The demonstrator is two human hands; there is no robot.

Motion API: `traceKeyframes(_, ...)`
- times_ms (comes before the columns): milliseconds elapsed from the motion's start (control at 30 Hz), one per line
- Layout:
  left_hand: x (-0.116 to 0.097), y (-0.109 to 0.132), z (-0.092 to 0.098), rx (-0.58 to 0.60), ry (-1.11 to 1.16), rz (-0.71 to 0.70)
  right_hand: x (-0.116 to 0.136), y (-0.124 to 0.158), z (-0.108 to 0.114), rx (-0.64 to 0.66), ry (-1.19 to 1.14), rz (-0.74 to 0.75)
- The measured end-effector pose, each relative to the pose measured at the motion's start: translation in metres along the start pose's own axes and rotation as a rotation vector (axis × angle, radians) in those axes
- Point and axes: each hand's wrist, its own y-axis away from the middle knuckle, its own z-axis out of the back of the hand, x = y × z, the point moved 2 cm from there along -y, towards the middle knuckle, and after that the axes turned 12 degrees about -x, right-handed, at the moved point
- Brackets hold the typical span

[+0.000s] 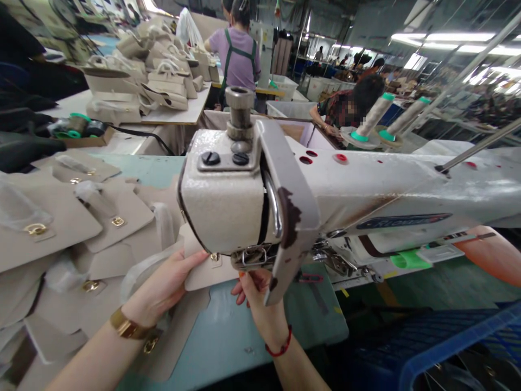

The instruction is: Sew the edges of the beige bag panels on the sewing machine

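Sewing machine head: nearest the camera, overhanging the work.
Beige panel: partly under that head, gold clasp facing up.
Feeding: probably best kept flat, guided lightly, fingertips clear of the needle area.
Left hand: closed on the panel's left edge.
Right hand: fingers curled beneath the head; whether they pinch the panel, cannot tell.
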Motion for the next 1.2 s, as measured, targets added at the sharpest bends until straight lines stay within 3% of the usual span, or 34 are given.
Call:
traceKeyframes(267,0.005,-0.005,0.008,0.091,-0.051,0.089,0.001,0.001,-0.002,-0.016,-0.049,-0.028)
traceKeyframes(400,0.001,0.000,0.014,0.258,-0.281,0.121,-0.007,0.004,-0.006,0.045,-0.123,-0.043)
traceKeyframes(533,-0.005,0.005,0.016,0.356,-0.491,0.043,-0.012,0.006,-0.013,0.088,-0.160,-0.079)
traceKeyframes(1200,-0.008,0.006,0.011,0.389,-0.544,-0.037,-0.008,0.007,-0.016,0.060,-0.164,-0.105)
